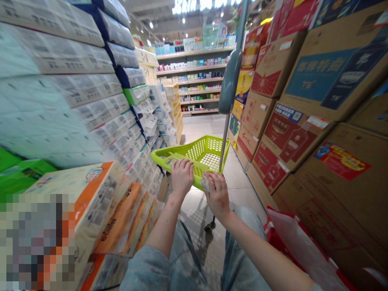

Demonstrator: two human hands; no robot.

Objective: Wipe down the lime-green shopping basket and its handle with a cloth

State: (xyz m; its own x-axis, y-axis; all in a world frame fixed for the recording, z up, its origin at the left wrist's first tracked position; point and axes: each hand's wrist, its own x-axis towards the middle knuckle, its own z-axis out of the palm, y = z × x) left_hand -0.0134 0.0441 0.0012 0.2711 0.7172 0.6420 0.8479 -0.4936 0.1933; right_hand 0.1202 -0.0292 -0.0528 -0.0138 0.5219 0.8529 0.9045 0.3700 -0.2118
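Shop aisle, pale tiled floor (pixel 197 128), glossy and shadowed beneath the cart. Left wall of aisle: wrapped paper packs (pixel 85 87) in high stacked rows, pale mint and grey-white, with dark blue packs (pixel 121 54) beside them; nearer, cream-and-orange packs (pixel 121 218) and bright green packages (pixel 26 173). Lower left corner is masked by a mosaic, contents unreadable. Right wall: printed brown cartons (pixel 306 139) stacked several high, red and blue panels on their faces, price labels on some. Far end: shelf unit (pixel 197 53), several levels, each lined with small boxes and bottles, too small to identify. Ceiling lights and a bright sign (pixel 197 5) above. Container in hand: lime-green cart (pixel 194 151), centred in the aisle just ahead of the person's legs (pixel 242 238), its basket lattice-sided; the visible part of the bottom shows only its grid. A grey-blue pole (pixel 226 137) rises past the basket's right side, carrying a rounded housing; its attachment is not clear. One caster (pixel 209 226) shows below. Left hand (pixel 182 174): fingers curled over the cart's near bar, gripping it. Right hand (pixel 217 192): fingers bent at the same bar, closed on a crumpled whitish item (pixel 205 184) pressed against it; material cannot be determined. Red-and-white bag-like item (pixel 303 236) at lower right, beside the cartons.
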